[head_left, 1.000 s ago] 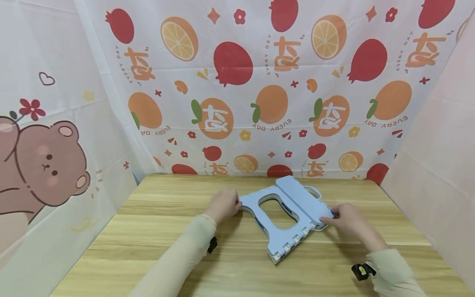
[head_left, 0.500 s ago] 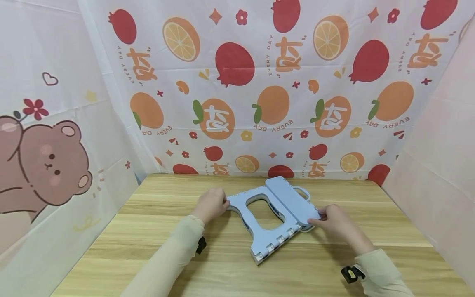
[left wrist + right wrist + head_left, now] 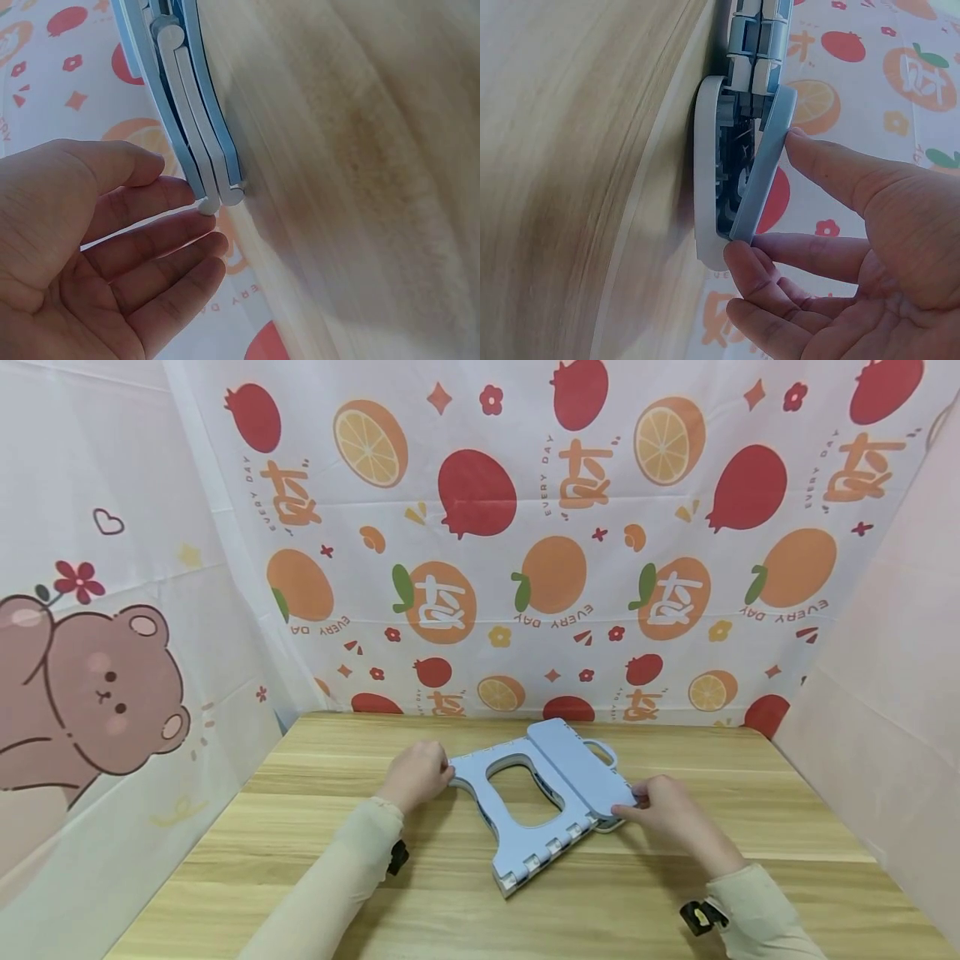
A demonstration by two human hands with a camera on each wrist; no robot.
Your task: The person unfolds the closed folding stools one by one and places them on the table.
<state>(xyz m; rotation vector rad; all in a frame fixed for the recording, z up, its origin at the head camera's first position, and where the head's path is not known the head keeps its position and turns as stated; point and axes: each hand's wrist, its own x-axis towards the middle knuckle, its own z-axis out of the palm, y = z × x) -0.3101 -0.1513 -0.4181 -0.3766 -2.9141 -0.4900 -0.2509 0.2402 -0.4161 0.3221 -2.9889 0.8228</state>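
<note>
A light blue folding step stool (image 3: 585, 772) lies folded flat on the wooden table, turned at an angle, with its carry handle loop (image 3: 604, 752) towards the back right. At its left corner is my left hand (image 3: 416, 777). In the left wrist view, index and middle fingertips (image 3: 201, 219) touch the leg ends; the thumb seems just clear of them. My right hand (image 3: 678, 814) pinches the blue top panel at the right end. The right wrist view shows the thumb on the panel (image 3: 769, 165) and a finger at its lower edge. This panel tilts slightly away from the white one (image 3: 705, 165).
The wood-grain table (image 3: 315, 852) reaches back to a fruit-print cloth (image 3: 480, 585). Plain cloth hangs on the right (image 3: 877, 710), and a bear-print cloth (image 3: 112, 693) on the left. Black camera mounts sit at both wrists.
Over the last second the stool has slid left across the table, with both hands moving along with it. Their hold on it looks the same.
</note>
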